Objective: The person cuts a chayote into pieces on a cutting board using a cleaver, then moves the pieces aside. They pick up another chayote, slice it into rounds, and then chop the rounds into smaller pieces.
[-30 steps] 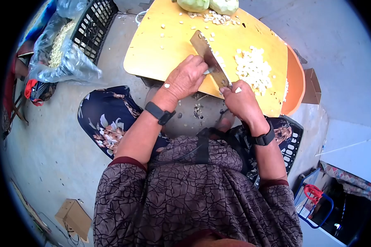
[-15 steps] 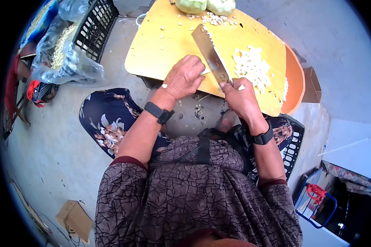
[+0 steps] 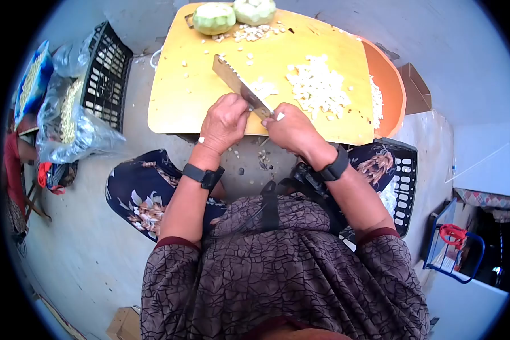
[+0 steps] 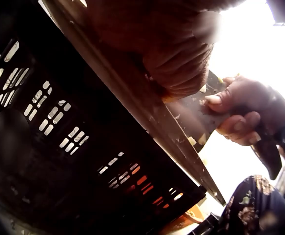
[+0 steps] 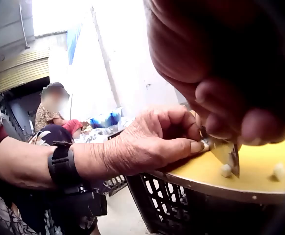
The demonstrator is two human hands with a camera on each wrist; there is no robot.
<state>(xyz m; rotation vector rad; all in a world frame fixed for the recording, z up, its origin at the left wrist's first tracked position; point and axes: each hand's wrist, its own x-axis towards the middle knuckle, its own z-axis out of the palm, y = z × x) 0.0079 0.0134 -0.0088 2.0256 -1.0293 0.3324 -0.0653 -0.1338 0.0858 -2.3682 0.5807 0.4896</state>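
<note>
My right hand [image 3: 292,129] grips the handle of a broad cleaver [image 3: 236,84], its blade slanting over the yellow board [image 3: 175,107] near the front edge. White bits stick along the blade. Close against the blade, my left hand [image 3: 225,120] is curled, and in the right wrist view its thumb and fingers pinch a small white vegetable piece [image 5: 205,146]. A heap of white diced pieces [image 3: 320,88] lies right of the cleaver, with a few more beside the blade. Two peeled pale-green vegetables [image 3: 214,18] sit at the board's back.
An orange basin [image 3: 392,93] holding white pieces stands at the board's right edge. Under the board shows a black slotted crate [image 4: 84,132]. On the left are another black crate [image 3: 105,79] and plastic bags [image 3: 85,139] of pale pieces. Another person [image 5: 54,107] sits nearby.
The head view has swung, so the board appears lower and further left. The cleaver and my left fingertips, a little apart half a second ago, are now together.
</note>
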